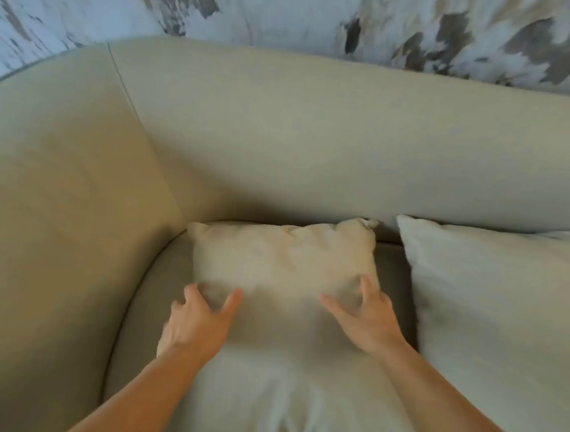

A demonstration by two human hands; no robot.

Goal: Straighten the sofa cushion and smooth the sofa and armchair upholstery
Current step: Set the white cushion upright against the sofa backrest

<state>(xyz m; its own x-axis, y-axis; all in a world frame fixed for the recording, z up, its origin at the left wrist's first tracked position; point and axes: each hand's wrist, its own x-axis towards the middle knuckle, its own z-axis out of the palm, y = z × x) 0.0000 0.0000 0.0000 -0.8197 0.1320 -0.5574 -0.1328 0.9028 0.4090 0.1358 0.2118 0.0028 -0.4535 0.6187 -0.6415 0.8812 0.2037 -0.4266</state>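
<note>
A cream square cushion (283, 266) lies flat on the seat of a beige sofa (315, 143), its far edge near the backrest. My left hand (198, 321) rests on the cushion's left edge with fingers spread and curled over the side. On the cushion's right edge sits my right hand (367, 319), thumb and fingers apart. Both hands press on the cushion from either side. The near part of the cushion runs under my forearms toward the seat's front.
A larger white cushion (498, 325) leans against the backrest on the right, close to the cream one. The sofa's curved left arm (57, 216) rises at the left. A marbled wall (291, 10) stands behind the backrest.
</note>
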